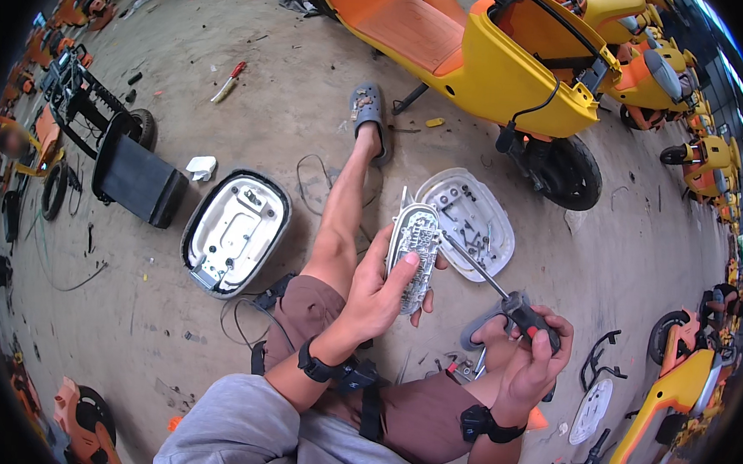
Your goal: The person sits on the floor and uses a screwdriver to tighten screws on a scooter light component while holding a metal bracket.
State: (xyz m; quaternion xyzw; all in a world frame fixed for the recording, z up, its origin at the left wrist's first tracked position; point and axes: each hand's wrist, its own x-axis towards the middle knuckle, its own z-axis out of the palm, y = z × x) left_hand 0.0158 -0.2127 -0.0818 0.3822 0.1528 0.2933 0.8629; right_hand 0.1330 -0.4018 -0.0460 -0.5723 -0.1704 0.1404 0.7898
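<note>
Out front, left fingers point(399, 276) clasp a seemingly metal housing point(423, 239), right fingers point(542, 348) a screwdriver point(517, 309).

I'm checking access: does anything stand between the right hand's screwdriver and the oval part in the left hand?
Nothing visible does. The screwdriver in the right hand points to the oval part, with its tip near the right edge; whether they touch is unclear.

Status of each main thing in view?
Silvery oval housing, patterned face showing, in left hand
Black-and-red screwdriver, gripped in right hand, tip at housing's edge
White oval tray, open side up, holding small parts
White oval shell with black rim, open side up
Nearest yellow-and-orange scooter, upright, front wheel on
</note>
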